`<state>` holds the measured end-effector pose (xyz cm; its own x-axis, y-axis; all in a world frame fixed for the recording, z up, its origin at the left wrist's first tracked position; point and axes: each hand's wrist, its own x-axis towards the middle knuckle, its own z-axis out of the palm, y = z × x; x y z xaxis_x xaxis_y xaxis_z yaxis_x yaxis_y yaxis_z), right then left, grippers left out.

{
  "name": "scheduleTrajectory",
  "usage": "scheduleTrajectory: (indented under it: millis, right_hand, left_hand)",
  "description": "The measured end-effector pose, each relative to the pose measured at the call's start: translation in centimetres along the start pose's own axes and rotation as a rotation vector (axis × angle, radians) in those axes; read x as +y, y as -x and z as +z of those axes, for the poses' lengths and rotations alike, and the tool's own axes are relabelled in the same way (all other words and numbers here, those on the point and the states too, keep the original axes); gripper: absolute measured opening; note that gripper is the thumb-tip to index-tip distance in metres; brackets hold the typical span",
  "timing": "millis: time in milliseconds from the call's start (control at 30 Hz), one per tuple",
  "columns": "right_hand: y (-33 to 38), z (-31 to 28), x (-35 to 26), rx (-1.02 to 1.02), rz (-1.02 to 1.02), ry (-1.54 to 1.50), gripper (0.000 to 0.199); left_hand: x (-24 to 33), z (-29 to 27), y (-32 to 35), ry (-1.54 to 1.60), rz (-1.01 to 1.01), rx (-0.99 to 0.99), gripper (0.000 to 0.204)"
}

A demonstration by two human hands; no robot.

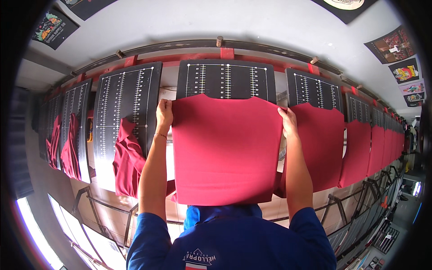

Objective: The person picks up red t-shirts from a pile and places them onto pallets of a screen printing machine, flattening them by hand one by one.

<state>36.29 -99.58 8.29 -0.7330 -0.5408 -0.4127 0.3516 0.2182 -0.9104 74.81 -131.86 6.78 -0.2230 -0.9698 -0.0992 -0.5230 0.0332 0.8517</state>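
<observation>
A red shirt piece [227,148] is spread over the lower part of a black board [216,81] with white ruler markings. Its neckline dips at the top between two raised shoulder points. My left hand [164,115] pinches the cloth at the upper left corner, beside the board's edge. At the upper right corner my right hand [289,122] has its fingers closed on the same cloth. The board under the cloth is hidden except for its top part.
On the left, a black board [108,103] carries a bunched red cloth [129,157]; more boards with bunched cloth stand beyond. Rightward, a flat red shirt piece [312,144] covers another board, with several more along the row. A metal rail [180,44] runs behind.
</observation>
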Motion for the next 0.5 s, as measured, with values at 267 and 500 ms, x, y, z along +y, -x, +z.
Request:
scheduleTrajectory:
  millis: [267,500]
  right_hand:
    - [-0.2,1.1,0.9,0.215,-0.18,0.425,0.031]
    - [13.7,6.1,2.1,-0.613,-0.915,1.299,0.062]
  left_hand:
    - [-0.9,1.0,1.3,0.053,0.036,0.088,0.036]
    - [-4.1,-3.6,14.9,0.636,-0.685,-0.275,0.067]
